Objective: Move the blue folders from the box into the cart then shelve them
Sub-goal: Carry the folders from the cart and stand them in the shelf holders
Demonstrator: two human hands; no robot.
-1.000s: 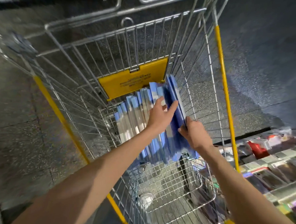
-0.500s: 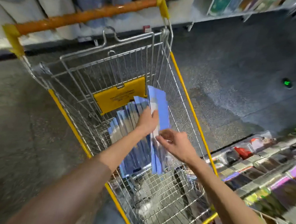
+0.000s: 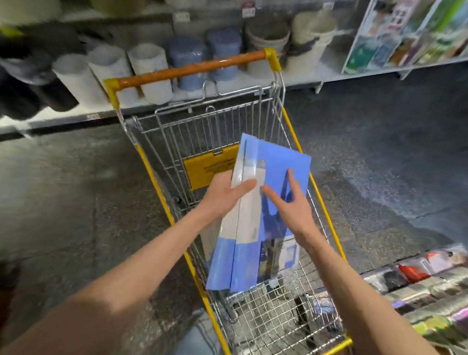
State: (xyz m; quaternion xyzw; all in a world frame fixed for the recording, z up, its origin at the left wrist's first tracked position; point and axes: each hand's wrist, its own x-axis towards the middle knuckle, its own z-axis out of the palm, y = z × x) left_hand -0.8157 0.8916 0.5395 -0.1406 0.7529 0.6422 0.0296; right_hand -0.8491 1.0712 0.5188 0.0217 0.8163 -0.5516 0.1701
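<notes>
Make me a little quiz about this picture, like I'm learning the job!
1. True or false: the left hand grips the folders.
2. What colour is the handle of the cart? A red, B orange, C green.
3. Fill in: the right hand is ____ (open or a fist).

Key: 1 true; 2 B; 3 open.

Blue folders (image 3: 280,163) in left hand (image 3: 223,196) — over cart (image 3: 202,137)

Nothing legible; print on the yellow plate (image 3: 204,169) is blurred
</notes>
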